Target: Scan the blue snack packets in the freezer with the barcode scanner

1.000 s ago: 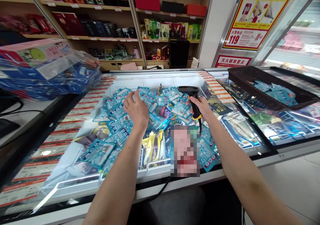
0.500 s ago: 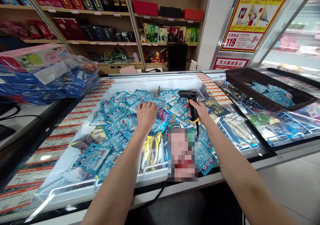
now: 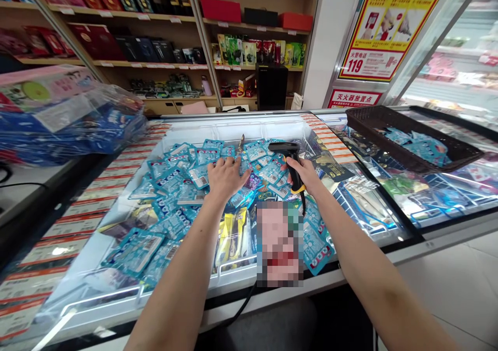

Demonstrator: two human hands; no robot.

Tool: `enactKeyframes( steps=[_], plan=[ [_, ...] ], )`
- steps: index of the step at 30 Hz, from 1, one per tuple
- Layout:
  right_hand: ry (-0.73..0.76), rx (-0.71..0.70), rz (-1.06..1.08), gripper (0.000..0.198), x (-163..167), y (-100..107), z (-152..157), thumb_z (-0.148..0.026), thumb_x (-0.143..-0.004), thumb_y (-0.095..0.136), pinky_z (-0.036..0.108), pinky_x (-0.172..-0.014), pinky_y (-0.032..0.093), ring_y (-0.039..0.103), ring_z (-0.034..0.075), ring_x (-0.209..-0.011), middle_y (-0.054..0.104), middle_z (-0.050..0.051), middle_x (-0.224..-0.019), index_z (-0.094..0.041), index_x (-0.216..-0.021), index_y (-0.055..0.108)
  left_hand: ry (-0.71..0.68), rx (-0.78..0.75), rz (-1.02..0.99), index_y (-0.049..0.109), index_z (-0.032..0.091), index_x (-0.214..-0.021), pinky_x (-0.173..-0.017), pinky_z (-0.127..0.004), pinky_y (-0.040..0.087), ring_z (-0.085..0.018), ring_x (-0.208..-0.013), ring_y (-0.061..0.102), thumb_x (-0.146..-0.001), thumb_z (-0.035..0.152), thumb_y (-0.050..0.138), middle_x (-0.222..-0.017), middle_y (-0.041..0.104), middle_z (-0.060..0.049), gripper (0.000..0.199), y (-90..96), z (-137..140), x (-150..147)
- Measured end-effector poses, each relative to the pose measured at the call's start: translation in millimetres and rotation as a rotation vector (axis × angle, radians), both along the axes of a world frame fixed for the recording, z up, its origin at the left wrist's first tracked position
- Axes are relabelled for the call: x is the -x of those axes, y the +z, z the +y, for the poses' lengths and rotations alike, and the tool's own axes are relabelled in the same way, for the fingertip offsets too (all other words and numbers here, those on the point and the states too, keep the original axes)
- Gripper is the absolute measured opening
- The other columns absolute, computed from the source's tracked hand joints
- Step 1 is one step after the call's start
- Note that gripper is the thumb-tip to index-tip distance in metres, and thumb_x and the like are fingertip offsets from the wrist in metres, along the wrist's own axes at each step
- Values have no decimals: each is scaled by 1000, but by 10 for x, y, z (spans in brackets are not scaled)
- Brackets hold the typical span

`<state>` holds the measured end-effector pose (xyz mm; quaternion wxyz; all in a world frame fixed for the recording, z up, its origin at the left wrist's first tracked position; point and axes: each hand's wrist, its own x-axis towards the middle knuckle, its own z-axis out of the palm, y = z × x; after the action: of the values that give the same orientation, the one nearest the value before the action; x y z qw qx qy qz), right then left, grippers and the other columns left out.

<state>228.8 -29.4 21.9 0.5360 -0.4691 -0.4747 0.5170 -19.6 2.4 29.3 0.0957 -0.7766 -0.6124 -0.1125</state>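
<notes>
My left hand point(image 3: 226, 178) lies palm down over a spread of blue packets point(image 3: 177, 180), fingers apart and thumb out to the right. Its fingertips rest on or just above packets in the middle; exact contact is hidden under the hand. In my right hand point(image 3: 306, 176) is a black barcode scanner point(image 3: 284, 148) with yellow trim, gripped round its handle, its head pointing left above the packets. A purple packet point(image 3: 253, 181) lies between the two hands. Below it are yellow-wrapped items point(image 3: 232, 232) under the glass.
The packets lie on a glass-topped freezer point(image 3: 202, 127) with price strips point(image 3: 93, 205) along its sides. At right stands a brown basket point(image 3: 375, 117) holding more blue packets. Plastic-wrapped boxes point(image 3: 70, 117) are at left. A pixelated patch hides something near the front edge.
My left hand's fingers have spread, with the thumb moving out to the right. The scanner stays in my right hand over the packets. The whole view has shifted slightly.
</notes>
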Motion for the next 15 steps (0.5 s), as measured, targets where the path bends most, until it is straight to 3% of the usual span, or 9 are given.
enactKeyframes(
  steps=[4,9,15],
  plan=[
    [2,7,-13,46,7,4,-5,-59,-73,73,27,-37,43,56,13,-45,73,7,-90,-19,-94,67,-34,7,-34,61,21,-126,-96,-53,32,-39,-122,48,-85,69,41,-132,61,-15,66,-13,-9,32],
    [17,-12,-22,46,3,1,-26,-61,-74,71,27,-38,45,57,12,-46,73,7,-92,-19,-93,66,-6,14,-179,56,18,-124,-100,-48,32,-37,-123,50,-82,68,49,-123,65,-16,66,-28,11,73],
    [44,-32,-31,45,0,-5,-35,-60,-75,71,27,-38,45,57,12,-46,72,7,-92,-20,-94,64,14,60,-524,52,19,-118,-96,-45,40,-31,-108,62,-80,59,60,-114,67,-12,56,-22,99,197]
  ],
)
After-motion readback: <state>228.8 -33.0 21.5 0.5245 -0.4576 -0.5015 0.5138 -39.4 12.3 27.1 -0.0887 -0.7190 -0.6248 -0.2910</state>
